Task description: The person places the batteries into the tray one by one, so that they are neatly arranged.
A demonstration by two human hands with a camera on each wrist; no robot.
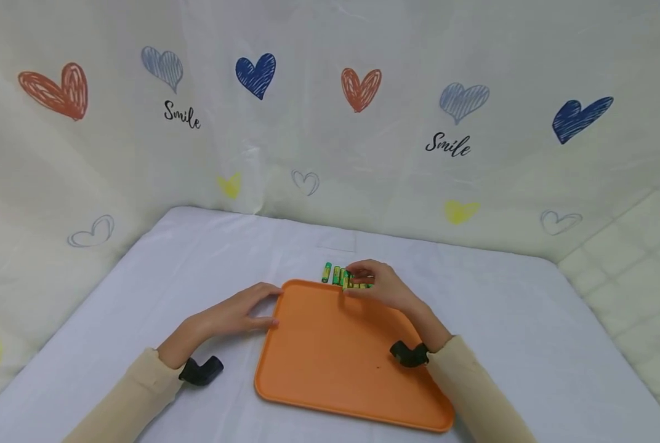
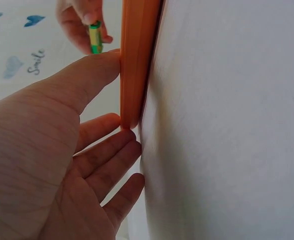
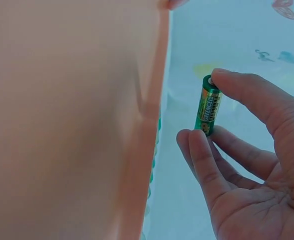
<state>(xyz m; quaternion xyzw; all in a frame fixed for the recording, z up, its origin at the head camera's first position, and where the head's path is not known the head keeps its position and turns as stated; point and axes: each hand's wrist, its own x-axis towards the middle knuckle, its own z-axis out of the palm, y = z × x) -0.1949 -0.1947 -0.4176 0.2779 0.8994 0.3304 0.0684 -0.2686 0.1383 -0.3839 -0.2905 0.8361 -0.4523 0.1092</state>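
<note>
An orange tray [image 1: 330, 357] lies on the white-covered table. My right hand [image 1: 384, 288] is over the tray's far edge and pinches a green and gold battery [image 3: 208, 106] end to end, between thumb and fingertips. Beyond that edge several more batteries [image 1: 327, 272] stand or lie in a row, partly hidden by the right hand and the rim. At the tray's left side, my left hand [image 1: 240, 312] touches the rim with its thumb and fingertips. Its fingers are spread and nearly straight in the left wrist view, beside the tray's orange side wall [image 2: 134, 60].
Wrinkled white cloth [image 1: 507, 344] covers the table on both sides of the tray. Behind it hangs a pale curtain [image 1: 308, 141] printed with hearts and the word Smile. A black wrist camera [image 1: 201, 371] sits at the left cuff, another [image 1: 409, 354] at the right.
</note>
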